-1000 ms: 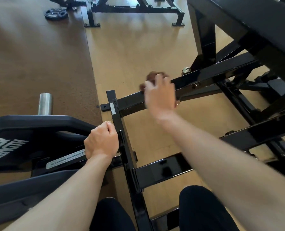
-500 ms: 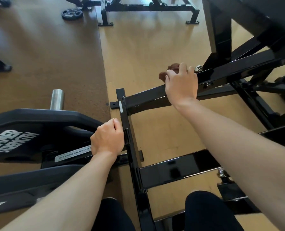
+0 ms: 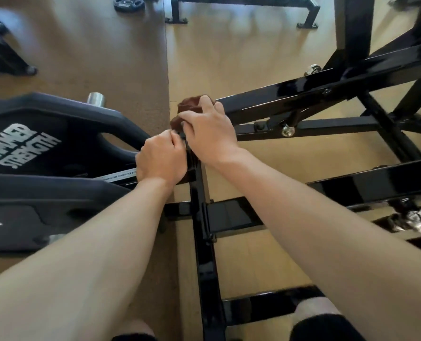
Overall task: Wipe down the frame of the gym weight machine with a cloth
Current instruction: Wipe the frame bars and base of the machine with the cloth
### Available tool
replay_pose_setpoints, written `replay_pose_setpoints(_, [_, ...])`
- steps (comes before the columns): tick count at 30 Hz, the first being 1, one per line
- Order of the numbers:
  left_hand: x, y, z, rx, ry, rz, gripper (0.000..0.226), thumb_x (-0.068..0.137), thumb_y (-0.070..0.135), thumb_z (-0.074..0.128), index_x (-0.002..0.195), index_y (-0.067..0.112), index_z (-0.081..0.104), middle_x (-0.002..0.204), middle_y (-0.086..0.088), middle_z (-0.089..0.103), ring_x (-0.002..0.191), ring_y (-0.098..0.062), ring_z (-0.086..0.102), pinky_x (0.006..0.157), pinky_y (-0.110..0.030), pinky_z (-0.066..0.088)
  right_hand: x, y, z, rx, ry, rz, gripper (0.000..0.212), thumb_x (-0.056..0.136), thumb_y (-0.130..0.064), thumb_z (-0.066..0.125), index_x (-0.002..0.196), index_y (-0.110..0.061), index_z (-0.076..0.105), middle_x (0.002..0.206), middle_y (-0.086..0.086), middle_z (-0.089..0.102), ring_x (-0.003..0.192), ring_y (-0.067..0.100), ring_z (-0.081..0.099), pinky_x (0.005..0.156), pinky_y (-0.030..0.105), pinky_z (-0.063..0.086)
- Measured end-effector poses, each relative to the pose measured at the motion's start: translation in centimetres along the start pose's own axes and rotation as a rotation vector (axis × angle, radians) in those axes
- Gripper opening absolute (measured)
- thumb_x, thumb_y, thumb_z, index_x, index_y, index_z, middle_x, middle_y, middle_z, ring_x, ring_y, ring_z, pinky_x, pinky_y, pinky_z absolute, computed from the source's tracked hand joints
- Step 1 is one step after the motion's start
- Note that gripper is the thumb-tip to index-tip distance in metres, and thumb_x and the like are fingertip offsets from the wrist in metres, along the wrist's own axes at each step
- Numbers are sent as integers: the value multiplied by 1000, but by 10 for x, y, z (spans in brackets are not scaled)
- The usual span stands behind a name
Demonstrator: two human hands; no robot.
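Nearest you, your knees show at the bottom edge, and between them the black machine frame runs away from you as a glossy upright-looking rail, its long axis pointing from the bottom of the view toward the two hands, with cross bars branching off to the right. Your left hand sits at the far end of that rail, fingers curled tight in a fist around the frame just beside the white label strip. Your right hand lies touching it on the right, fingers bent over and gripping the brown cloth, which is bunched at the corner where the rail meets a long bar; only the cloth's far edge shows past your knuckles. That bar slants away to the upper right, with a silver bolt under it. To the left of your hands sits a dark padded arm with white lettering, and a chrome peg stands behind it. Farther off on the floor lie a weight plate and the feet of another rack.
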State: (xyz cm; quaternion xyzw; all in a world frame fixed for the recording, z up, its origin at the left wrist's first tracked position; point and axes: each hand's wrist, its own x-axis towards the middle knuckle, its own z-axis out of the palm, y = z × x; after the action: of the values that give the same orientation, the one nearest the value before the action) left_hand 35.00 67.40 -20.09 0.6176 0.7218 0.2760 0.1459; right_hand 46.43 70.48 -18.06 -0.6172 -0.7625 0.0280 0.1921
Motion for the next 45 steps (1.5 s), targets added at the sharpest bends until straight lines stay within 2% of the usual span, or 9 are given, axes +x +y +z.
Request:
replay_pose_setpoints(6, [-8,-2,0,230,33,71,26,105,17,45,119,2,60,119,-19,65,111,-36,63,88,-44,49,-54,-8,-22,351,240,122,33,107,-32,47,132,-24,67,122,9,57,112,25,56,98,39,53])
replay_pose_setpoints(11, [-63,-18,15,386,144,304,34,104,18,50,134,4,48,132,-18,57,121,-31,57,104,-42,46,-140,-18,-28,343,479,-16,36,105,-33,49,134,-20,65,121,7,59,108,15,52,87,9,36])
replay_pose_setpoints(15, [-99,-54,28,464,211,540,43,102,23,52,143,11,45,135,-11,57,121,-26,54,109,-36,43,-183,-28,-22,243,558,-145,34,103,-29,54,129,-12,69,121,14,64,107,26,59,91,30,50])
replay_pose_setpoints(20, [-147,-84,18,222,-24,706,20,98,14,54,115,7,62,104,-14,69,90,-33,66,79,-44,54,-257,-32,22,277,508,-77,35,104,-26,55,135,-13,66,127,15,59,110,27,54,89,35,50])
replay_pose_setpoints(22, [-168,-99,23,202,-238,656,23,101,19,51,115,5,61,103,-17,69,89,-38,68,74,-46,57,-286,-26,49,268,405,-61,37,104,-28,53,137,-14,63,132,16,56,115,28,53,93,34,48])
replay_pose_setpoints(28, [-216,-138,75,239,-913,44,57,108,46,37,160,25,25,157,-11,42,141,-29,45,113,-43,39,-356,15,128,160,32,48,35,100,-31,52,131,-19,65,130,10,55,111,26,50,90,47,53])
replay_pose_setpoints(32, [-235,-141,96,-9,-882,-133,57,110,36,37,162,17,20,162,-12,36,145,-27,41,115,-38,36,-402,18,148,-27,-5,-13,36,101,-34,53,132,-22,65,129,10,58,111,31,54,92,46,50])
replay_pose_setpoints(37, [-239,-143,101,-299,-865,-310,53,110,27,42,160,21,25,152,-11,49,104,-14,63,74,-20,53,-427,13,151,-75,34,-14,36,101,-32,53,133,-22,66,127,11,60,110,30,55,91,44,52])
replay_pose_setpoints(45, [-240,-145,98,-385,-872,-335,42,109,31,45,151,25,42,129,-1,65,100,-9,67,85,-27,55,-339,43,144,-24,-127,-37,37,104,-31,50,139,-27,58,129,11,58,102,28,55,85,40,49])
